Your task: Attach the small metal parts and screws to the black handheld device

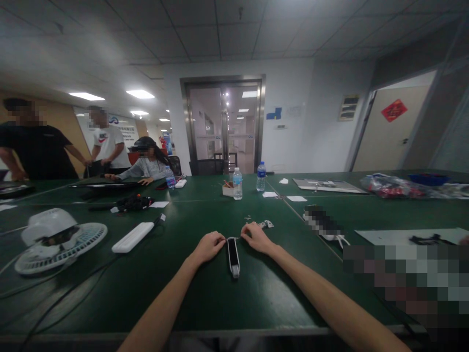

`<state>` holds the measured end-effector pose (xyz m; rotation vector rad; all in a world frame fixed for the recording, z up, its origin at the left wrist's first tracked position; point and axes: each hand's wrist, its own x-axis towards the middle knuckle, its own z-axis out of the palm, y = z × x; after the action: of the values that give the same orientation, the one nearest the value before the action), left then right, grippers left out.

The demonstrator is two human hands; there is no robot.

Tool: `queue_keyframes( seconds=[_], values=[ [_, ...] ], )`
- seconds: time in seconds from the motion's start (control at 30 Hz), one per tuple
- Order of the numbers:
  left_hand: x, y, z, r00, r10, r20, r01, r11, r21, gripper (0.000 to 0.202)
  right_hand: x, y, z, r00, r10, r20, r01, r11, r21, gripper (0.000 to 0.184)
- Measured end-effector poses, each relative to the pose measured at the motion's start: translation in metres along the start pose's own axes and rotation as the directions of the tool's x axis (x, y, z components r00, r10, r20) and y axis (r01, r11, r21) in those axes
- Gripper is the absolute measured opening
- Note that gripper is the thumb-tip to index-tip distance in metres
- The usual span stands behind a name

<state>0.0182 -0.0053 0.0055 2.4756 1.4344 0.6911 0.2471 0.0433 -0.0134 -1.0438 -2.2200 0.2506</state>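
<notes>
My left hand and my right hand rest on the dark green table, fingers curled down, holding nothing. Between them lies a slim black-and-white handheld device, its far end close to both sets of fingertips. I cannot tell whether they touch it. Just past my right hand sits a small metal bracket, with tiny metal bits to its left.
A white fan lies at the left, beside a white power strip with black cables. Water bottles stand farther along the table. A pixelated object lies to the right. Several people are at the far left.
</notes>
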Motion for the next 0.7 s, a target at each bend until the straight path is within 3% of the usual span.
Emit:
queue_keyframes(
  seconds=[0.13, 0.37, 0.7],
  values=[
    [-0.0009, -0.0014, 0.0014, 1.0, 0.001, -0.022, -0.001, 1.0, 0.014, 0.026, -0.0043, -0.0094, 0.0019, 1.0, 0.021, 0.014, -0.022, 0.993, 0.119, 0.008],
    [-0.0006, -0.0027, 0.0008, 1.0, -0.013, -0.011, 0.013, 1.0, 0.005, 0.027, -0.0031, -0.0008, 0.0038, 0.994, 0.066, 0.087, -0.089, 0.954, 0.287, 0.01],
    [0.0035, -0.0027, -0.0002, 1.0, 0.008, 0.021, -0.007, 1.0, -0.017, 0.026, -0.0047, -0.0049, 0.0016, 0.995, 0.04, 0.091, -0.061, 0.969, 0.24, 0.01]
  ],
)
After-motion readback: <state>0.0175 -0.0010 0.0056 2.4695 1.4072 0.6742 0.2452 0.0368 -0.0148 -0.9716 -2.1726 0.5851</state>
